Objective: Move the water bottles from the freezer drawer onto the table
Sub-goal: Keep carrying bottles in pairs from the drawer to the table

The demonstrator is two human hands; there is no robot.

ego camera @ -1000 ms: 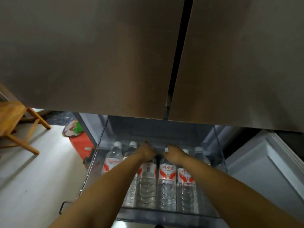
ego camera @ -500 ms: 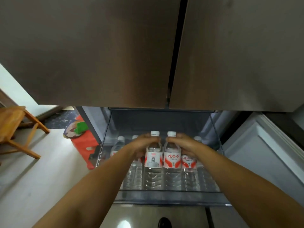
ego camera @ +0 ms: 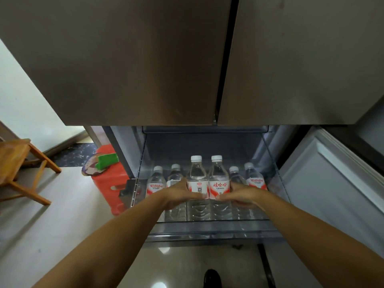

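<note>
Two centre bottles raised higher than half a second earlier, caps now above their neighbours. Left hand point(ego camera: 180, 194) clasped around left raised bottle point(ego camera: 197, 183); right hand point(ego camera: 243, 196) clasped around right raised bottle point(ego camera: 219, 183), both upright, touching side by side. Beyond, four remaining bottles point(ego camera: 156, 182) standing in freezer drawer point(ego camera: 207, 228), below closed fridge doors point(ego camera: 145, 59).

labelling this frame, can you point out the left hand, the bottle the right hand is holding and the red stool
left hand point(ego camera: 176, 195), head view, back of the hand
bottle in the right hand point(ego camera: 218, 175), head view, clear shoulder above the label
red stool point(ego camera: 108, 181), head view, its side
</note>
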